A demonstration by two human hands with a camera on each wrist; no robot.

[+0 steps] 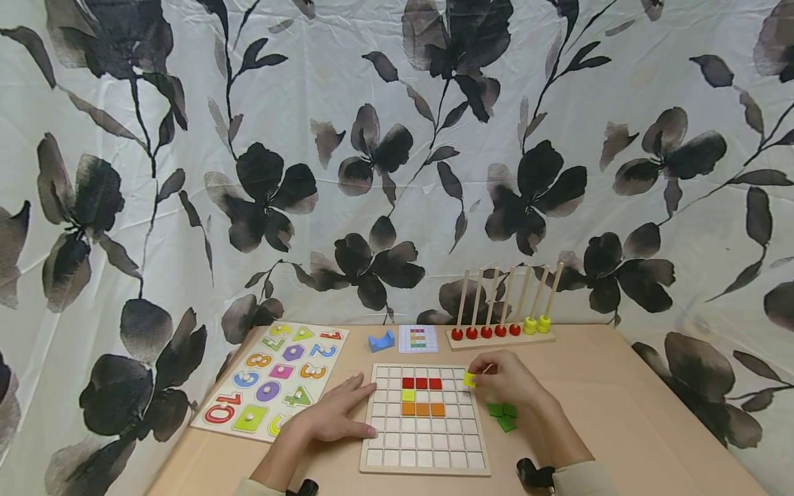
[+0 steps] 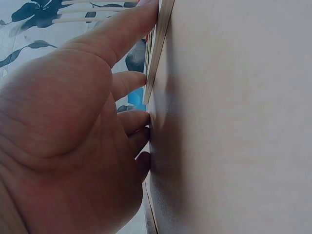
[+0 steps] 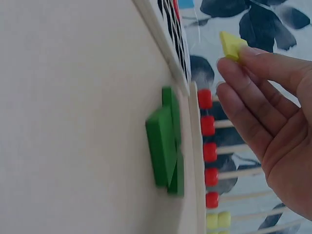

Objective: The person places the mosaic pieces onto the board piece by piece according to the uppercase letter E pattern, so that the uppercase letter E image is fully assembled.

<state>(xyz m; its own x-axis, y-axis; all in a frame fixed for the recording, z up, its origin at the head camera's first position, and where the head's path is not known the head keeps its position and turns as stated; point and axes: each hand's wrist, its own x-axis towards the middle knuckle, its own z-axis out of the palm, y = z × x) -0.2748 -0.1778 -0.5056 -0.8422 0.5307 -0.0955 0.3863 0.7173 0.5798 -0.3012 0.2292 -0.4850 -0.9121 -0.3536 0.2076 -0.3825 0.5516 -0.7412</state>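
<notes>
A wooden grid board [image 1: 425, 471] lies in the middle of the table with red tiles [image 1: 422, 383] in one row, a yellow tile [image 1: 407, 395] below the leftmost, and orange tiles [image 1: 422, 409] under that. My left hand [image 1: 335, 411] rests at the board's left edge, fingers and thumb spread along it. Between thumb and fingertips my right hand [image 1: 510, 379] pinches a yellow square tile [image 3: 232, 46], held up over the board's upper right edge. Several green tiles [image 1: 504, 416] lie in a loose heap right of the board, below my right hand.
A number and shape puzzle board [image 1: 287, 372] lies at the left. Behind the grid stand a blue curved block [image 1: 381, 342], a pattern card [image 1: 418, 339] and a wooden peg rack [image 1: 500, 339] with red and yellow beads. A flowered cloth [image 1: 397, 172] hangs behind the table.
</notes>
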